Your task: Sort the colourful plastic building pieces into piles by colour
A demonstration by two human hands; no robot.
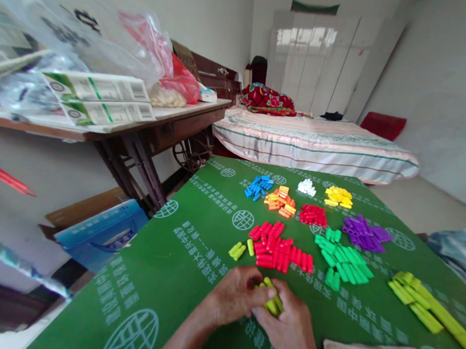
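My right hand [291, 323] is closed around a small bunch of yellow-green plastic sleeves [272, 299]. From the left, my left hand [234, 295] pinches at the same bunch, its thumb lying across the sleeves. Some fingertips of both hands are hidden. Just beyond my hands, a few loose yellow-green sleeves [237, 250] lie beside a large pile of red sleeves [279, 249]. To the right are green sleeves [344, 260], and nearer the right edge lies a long strip of joined yellow-green sleeves [426, 302].
Farther back on the green board [204, 225] sit piles of blue sleeves [259, 187], orange sleeves [280, 201], white sleeves [306, 187], yellow sleeves [338, 196], smaller red sleeves [312, 215] and purple sleeves [365, 233]. A cluttered table [164, 125] stands left; a bed [315, 141] is behind.
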